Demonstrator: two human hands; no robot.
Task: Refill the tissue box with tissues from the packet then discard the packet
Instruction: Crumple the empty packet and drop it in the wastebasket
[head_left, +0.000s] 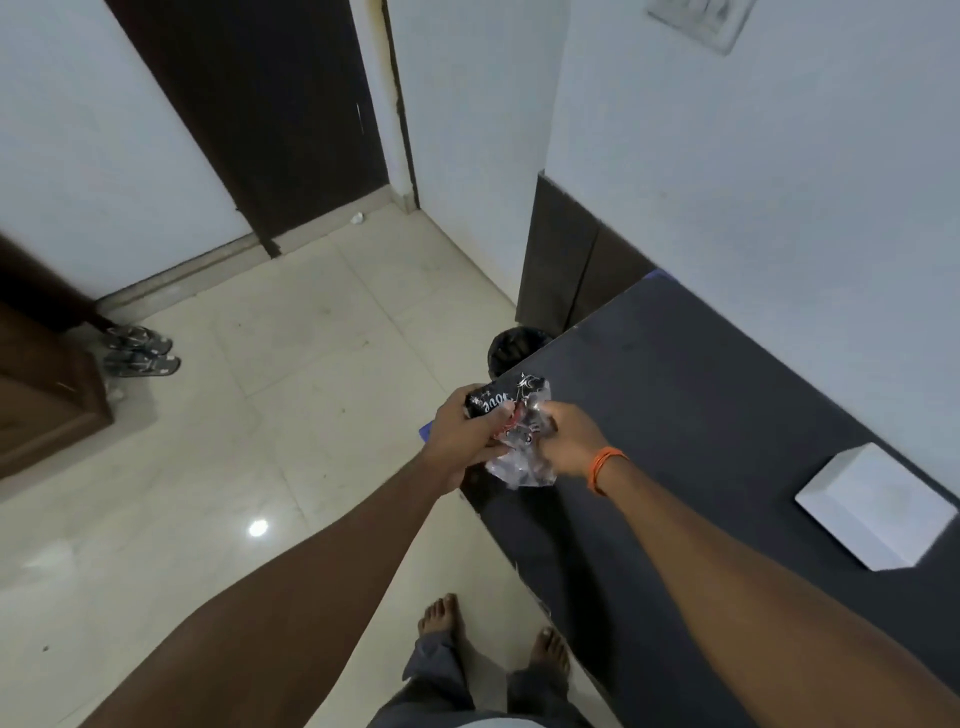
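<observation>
Both hands hold a crumpled plastic tissue packet (519, 441), black and clear with red and white print, over the near-left corner of the dark table (701, 415). My left hand (460, 434) grips its left end. My right hand (569, 441), with an orange thread at the wrist, pinches its right side. A white tissue box (875, 506) lies on the table to the right, well apart from the hands. A black bin (511, 351) stands on the floor just beyond the table's corner, partly hidden by the table.
Cream floor tiles (311, 364) spread to the left. A pair of sandals (140, 353) lies by a brown cabinet (41, 384) at the far left. A dark door (270, 119) stands ahead. My bare feet (441, 618) are beside the table's edge.
</observation>
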